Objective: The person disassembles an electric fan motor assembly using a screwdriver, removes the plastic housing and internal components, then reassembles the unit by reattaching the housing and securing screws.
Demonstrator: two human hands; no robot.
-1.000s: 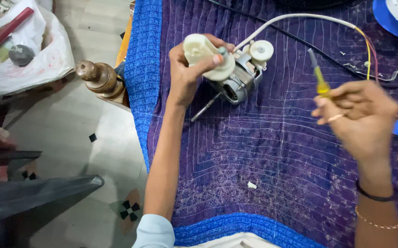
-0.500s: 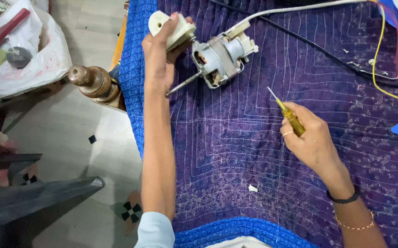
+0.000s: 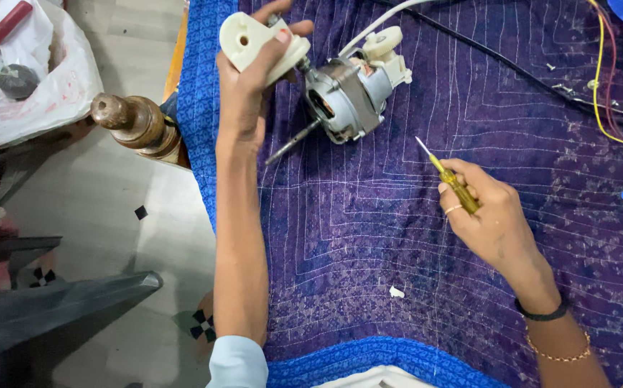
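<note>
The left hand (image 3: 243,90) is gripping the cream plastic housing (image 3: 261,42) of a fan motor (image 3: 347,93) lying on the quilted bed just right of it. The right hand (image 3: 487,215) is pinching a yellow screwdriver (image 3: 451,179). The motor looks heavy and rigid; its metal body is probably offering a sturdier grip than the plastic.

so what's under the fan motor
The fan motor lies on a purple quilted cloth with a blue border. Whatever is beneath the cloth is covered.

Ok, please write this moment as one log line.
left hand: holds cream part | right hand: holds screwdriver | motor: on quilt
</note>
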